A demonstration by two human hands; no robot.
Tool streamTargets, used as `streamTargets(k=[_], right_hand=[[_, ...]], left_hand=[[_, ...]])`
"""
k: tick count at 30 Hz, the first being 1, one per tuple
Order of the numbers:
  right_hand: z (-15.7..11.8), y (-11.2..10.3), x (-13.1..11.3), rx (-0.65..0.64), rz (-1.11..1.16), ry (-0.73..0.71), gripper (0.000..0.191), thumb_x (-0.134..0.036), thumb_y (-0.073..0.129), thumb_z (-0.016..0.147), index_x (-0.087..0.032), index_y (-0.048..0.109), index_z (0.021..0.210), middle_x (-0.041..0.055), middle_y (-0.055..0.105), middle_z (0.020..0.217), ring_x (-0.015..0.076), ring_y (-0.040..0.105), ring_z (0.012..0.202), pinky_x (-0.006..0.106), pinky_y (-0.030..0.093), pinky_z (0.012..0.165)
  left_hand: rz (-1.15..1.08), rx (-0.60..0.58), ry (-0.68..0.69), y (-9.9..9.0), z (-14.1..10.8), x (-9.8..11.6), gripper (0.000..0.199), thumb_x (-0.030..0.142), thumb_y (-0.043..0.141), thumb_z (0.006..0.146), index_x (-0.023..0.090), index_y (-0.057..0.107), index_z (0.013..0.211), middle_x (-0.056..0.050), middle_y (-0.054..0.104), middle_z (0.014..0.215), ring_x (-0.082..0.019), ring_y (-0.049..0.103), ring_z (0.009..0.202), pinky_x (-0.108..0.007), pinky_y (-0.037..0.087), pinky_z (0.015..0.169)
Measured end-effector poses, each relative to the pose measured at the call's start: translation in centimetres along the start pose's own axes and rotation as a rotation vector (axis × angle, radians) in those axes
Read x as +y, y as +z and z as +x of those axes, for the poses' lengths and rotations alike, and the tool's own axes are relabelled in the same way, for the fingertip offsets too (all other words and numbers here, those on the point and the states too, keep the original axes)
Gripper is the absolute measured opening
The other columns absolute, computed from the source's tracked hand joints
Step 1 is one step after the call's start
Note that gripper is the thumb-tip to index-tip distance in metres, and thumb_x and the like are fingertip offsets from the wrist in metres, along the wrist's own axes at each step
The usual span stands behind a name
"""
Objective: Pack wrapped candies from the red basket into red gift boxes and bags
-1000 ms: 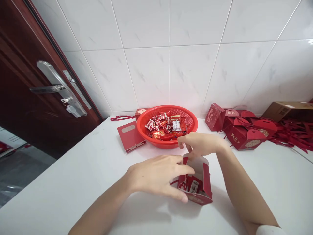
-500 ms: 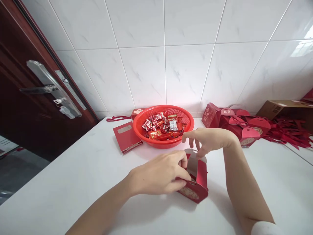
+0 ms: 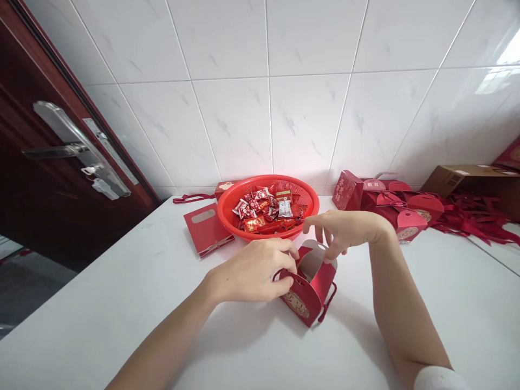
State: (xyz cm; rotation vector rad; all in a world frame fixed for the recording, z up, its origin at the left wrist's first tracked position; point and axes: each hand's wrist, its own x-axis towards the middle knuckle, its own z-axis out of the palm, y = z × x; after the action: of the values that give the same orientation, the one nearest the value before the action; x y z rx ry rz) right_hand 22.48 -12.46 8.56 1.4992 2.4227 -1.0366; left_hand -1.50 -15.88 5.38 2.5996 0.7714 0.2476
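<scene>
A red gift box [image 3: 303, 300] with a patterned front stands on the white table, its top flaps raised and apart. My left hand [image 3: 260, 271] is closed on the near flap at its left side, fingertips bent over the edge. My right hand [image 3: 341, 235] arches over the far flap, thumb against it and fingers bent at its rim; the exact contact is partly hidden. A dark red cord [image 3: 328, 303] hangs at the box's right side. Little of the inside shows. Just behind is a red plastic basket [image 3: 227, 219] with wrapped sweets [image 3: 264, 208].
A flat red folded carton [image 3: 205, 227] lies left of the basket, near a red ribbon [image 3: 193, 199]. Several red boxes [image 3: 406, 216] stand at the back right, beside a pile of red ribbons [image 3: 467, 222] and a brown cardboard box [image 3: 450, 176]. A door [image 3: 40, 195] is at the left.
The box has turned, its near end swinging left, and the cord on its right side now shows. My left hand has moved left and slightly up with it. My right hand has barely moved.
</scene>
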Motion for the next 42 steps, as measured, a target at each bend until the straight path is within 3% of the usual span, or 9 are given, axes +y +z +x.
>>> streamTargets(k=[5, 9, 14, 20, 25, 29, 33, 37, 42], right_hand=[[2.2, 0.7, -0.9, -0.102, -0.046, 0.094, 0.073, -0.038, 0.086, 0.060, -0.019, 0.051, 0.122, 0.0077, 0.061, 0.111, 0.0120, 0.062, 0.053, 0.026, 0.048, 0.043], [2.7, 0.9, -1.2, -0.087, -0.091, 0.109, 0.065, -0.030, 0.083, 0.063, -0.018, 0.052, 0.118, 0.0077, 0.060, 0.114, 0.0097, 0.059, 0.050, 0.025, 0.044, 0.040], [2.3, 0.9, -0.9, -0.001, -0.113, 0.070, 0.047, -0.023, 0.077, 0.067, -0.017, 0.056, 0.108, 0.0029, 0.065, 0.093, 0.0122, 0.060, 0.050, 0.026, 0.042, 0.044], [2.1, 1.1, -1.1, -0.055, -0.115, -0.142, 0.014, -0.024, 0.076, 0.072, -0.017, 0.065, 0.076, -0.0007, 0.065, 0.067, 0.0144, 0.061, 0.060, 0.025, 0.043, 0.055], [2.6, 1.3, -1.6, -0.105, -0.182, -0.220, 0.007, -0.016, 0.068, 0.073, -0.017, 0.070, 0.066, -0.0031, 0.058, 0.055, 0.0125, 0.054, 0.056, 0.025, 0.039, 0.054], [1.4, 0.5, -0.5, -0.002, -0.105, -0.274, 0.014, -0.023, 0.067, 0.076, -0.016, 0.077, 0.083, 0.0026, 0.072, 0.075, 0.0163, 0.064, 0.071, 0.026, 0.045, 0.064], [-0.8, 0.0, 1.7, 0.125, -0.037, -0.165, 0.029, -0.035, 0.064, 0.080, -0.014, 0.075, 0.096, 0.0083, 0.076, 0.089, 0.0210, 0.069, 0.083, 0.028, 0.050, 0.071], [-1.5, 1.2, 4.2, 0.029, -0.036, -0.037, 0.031, -0.042, 0.065, 0.080, -0.015, 0.075, 0.091, 0.0100, 0.077, 0.093, 0.0233, 0.070, 0.086, 0.030, 0.051, 0.072], [0.1, 4.4, 6.7, -0.019, 0.054, 0.020, 0.036, -0.042, 0.070, 0.072, -0.016, 0.075, 0.096, 0.0095, 0.075, 0.096, 0.0230, 0.068, 0.087, 0.030, 0.050, 0.073]], left_hand=[[-0.051, -0.130, 0.027, 0.5, 0.5, 0.0, 0.014, 0.018, 0.062, 0.087, 0.020, 0.075, 0.091, -0.002, 0.071, 0.104, -0.019, 0.066, 0.094, -0.027, 0.045, 0.077], [-0.049, -0.177, -0.003, 0.7, 0.9, 0.0, 0.011, 0.024, 0.062, 0.089, 0.020, 0.071, 0.088, -0.001, 0.069, 0.092, -0.019, 0.064, 0.086, -0.028, 0.043, 0.074], [-0.101, -0.076, -0.159, 1.2, 1.4, -0.1, 0.014, 0.032, 0.064, 0.087, 0.021, 0.067, 0.096, -0.002, 0.067, 0.099, -0.021, 0.064, 0.092, -0.029, 0.043, 0.073], [-0.100, 0.043, -0.364, 2.3, 1.9, -0.2, 0.033, 0.044, 0.071, 0.080, 0.022, 0.059, 0.102, -0.006, 0.062, 0.108, -0.028, 0.063, 0.096, -0.034, 0.046, 0.073], [-0.205, 0.100, -0.334, 3.3, 2.3, -0.9, 0.032, 0.043, 0.070, 0.080, 0.023, 0.057, 0.101, -0.008, 0.064, 0.107, -0.030, 0.064, 0.099, -0.035, 0.049, 0.075], [-0.320, 0.063, -0.197, 3.7, 2.8, -1.8, 0.035, 0.040, 0.068, 0.083, 0.024, 0.058, 0.113, -0.007, 0.063, 0.117, -0.029, 0.062, 0.108, -0.036, 0.049, 0.085], [-0.307, -0.019, -0.168, 3.8, 3.2, -2.0, 0.030, 0.044, 0.064, 0.087, 0.022, 0.062, 0.107, -0.007, 0.059, 0.122, -0.028, 0.059, 0.113, -0.035, 0.049, 0.088], [-0.251, -0.013, -0.239, 3.8, 3.1, -1.7, 0.037, 0.053, 0.062, 0.086, 0.024, 0.063, 0.109, -0.007, 0.057, 0.124, -0.029, 0.059, 0.112, -0.037, 0.048, 0.091], [-0.200, -0.033, -0.279, 3.9, 2.8, -1.5, 0.044, 0.058, 0.057, 0.086, 0.026, 0.062, 0.116, -0.008, 0.055, 0.125, -0.030, 0.061, 0.110, -0.038, 0.049, 0.087]])
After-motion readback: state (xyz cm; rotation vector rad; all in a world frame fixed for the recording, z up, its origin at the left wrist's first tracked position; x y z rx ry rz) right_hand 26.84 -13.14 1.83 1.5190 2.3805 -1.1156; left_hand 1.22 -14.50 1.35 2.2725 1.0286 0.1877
